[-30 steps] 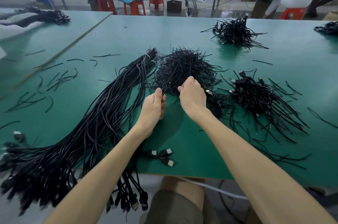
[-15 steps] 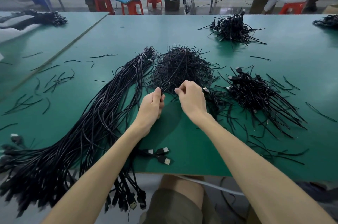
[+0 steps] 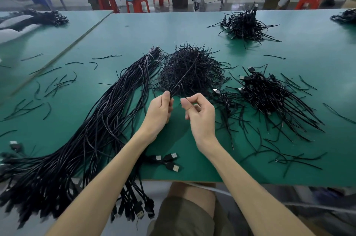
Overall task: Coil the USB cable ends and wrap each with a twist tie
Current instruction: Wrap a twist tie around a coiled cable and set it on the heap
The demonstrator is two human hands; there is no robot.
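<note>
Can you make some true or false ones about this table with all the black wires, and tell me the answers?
1. The table is green. True.
2. The left hand pinches a thin black strand. True.
3. The twist tie pile lies left of the long cable bundle. False: it lies to the bundle's right.
4. Three USB plugs lie near the table's front edge. True.
5. The right hand lies flat, fingers straight. False: its fingers are curled.

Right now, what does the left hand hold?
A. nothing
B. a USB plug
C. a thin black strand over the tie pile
C: the left hand pinches a thin black strand that rises over the tie pile; the USB plugs lie apart near the table edge.
</note>
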